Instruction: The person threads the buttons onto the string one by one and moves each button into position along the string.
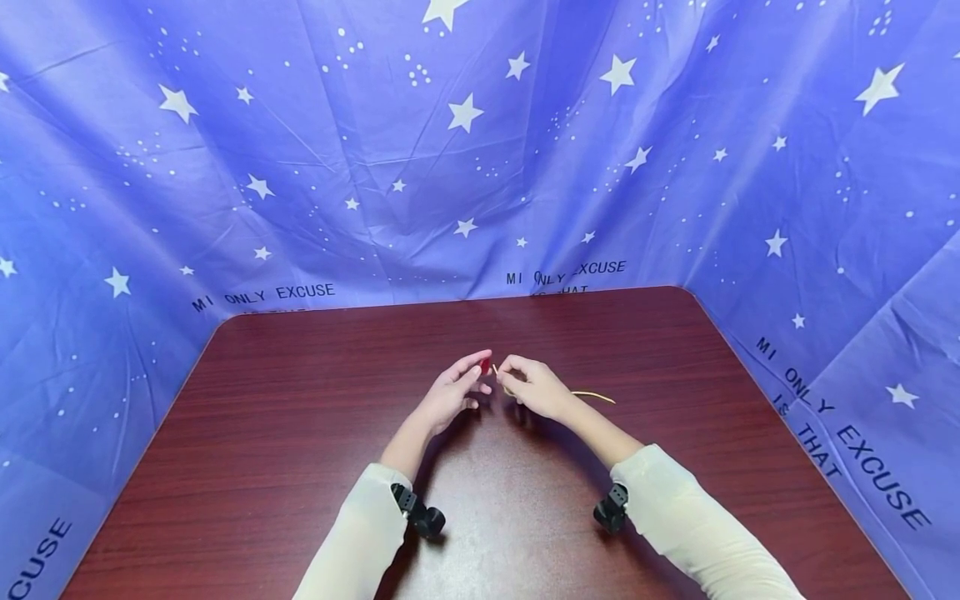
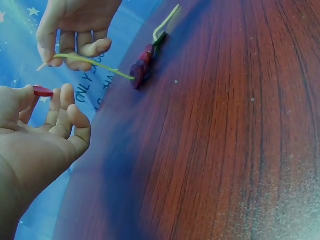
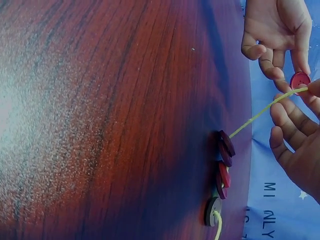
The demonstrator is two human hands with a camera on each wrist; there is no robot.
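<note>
My left hand (image 1: 448, 396) pinches a red button (image 3: 300, 80) between thumb and index finger, the other fingers loosely bent. Facing it, my right hand (image 1: 536, 386) pinches a yellow string (image 3: 260, 112) close to its end, and a short tip sticks out past the fingertips (image 2: 45, 56). In the right wrist view this tip overlaps the button's face. Several buttons are threaded lower on the string: dark red ones (image 3: 226, 147), a brighter red one (image 3: 224, 172) and a dark grey one (image 3: 214, 211) at the far end. The string's tail (image 1: 594, 395) shows right of my right hand.
Both hands are over the far half of a dark reddish-brown table (image 1: 300, 433). A blue curtain (image 1: 420, 150) with white stars surrounds its back and sides. Each sleeve cuff carries a small black camera (image 1: 427, 521).
</note>
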